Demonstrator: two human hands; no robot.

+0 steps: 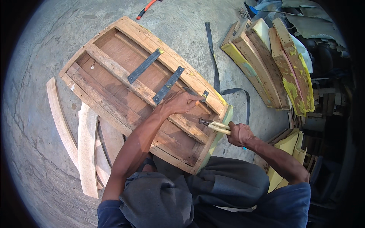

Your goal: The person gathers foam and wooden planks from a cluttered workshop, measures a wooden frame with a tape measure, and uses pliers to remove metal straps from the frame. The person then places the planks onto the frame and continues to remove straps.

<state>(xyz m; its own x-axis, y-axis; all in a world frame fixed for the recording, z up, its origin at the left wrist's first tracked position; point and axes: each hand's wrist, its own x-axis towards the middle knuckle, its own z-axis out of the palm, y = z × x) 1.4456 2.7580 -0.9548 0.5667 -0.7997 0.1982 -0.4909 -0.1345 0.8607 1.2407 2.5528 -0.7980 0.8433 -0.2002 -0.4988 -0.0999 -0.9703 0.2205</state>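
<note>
A wooden frame with a thin brown panel inside lies slanted before me. Two short black straps, an upper strap and a lower strap, are fastened across its slats. My left hand is over the frame's right part, its fingers closed at a short black strap on the far rail. A small orange spot shows by the fingertips; what it is I cannot make out. My right hand is wrapped round the pale yellow handles of pincers. Their dark jaws are above the frame's right end, near the left hand.
Curved pale boards lie on the concrete floor at the left. Loose black webbing trails beyond the frame. Wooden frames with yellow foam stand at the far right; yellow foam sheets are nearer. An orange-and-black tool lies at the top.
</note>
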